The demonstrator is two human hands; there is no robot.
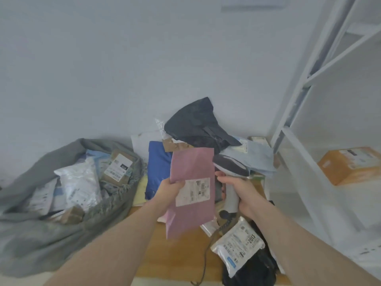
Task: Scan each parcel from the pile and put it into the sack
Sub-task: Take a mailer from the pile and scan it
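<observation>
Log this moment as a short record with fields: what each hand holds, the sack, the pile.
left hand: grips pink parcel, label facing the camera
right hand: grips scanner by its handle, head beside the parcel's upper right edge
sack: grey, open, left of the pile, several parcels inside
pile: black, blue and pale blue parcels against the wall
silver parcel: lies near the right forearm

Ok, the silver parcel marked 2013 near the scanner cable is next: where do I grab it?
Judging by how it lies, take the silver parcel by its bare lower left corner, coming from the left over the wooden surface. That edge lies exposed on the wood, while its right side rests on a black bag. The left hand must first drop the pink mailer; the right hand holds the scanner.
</observation>
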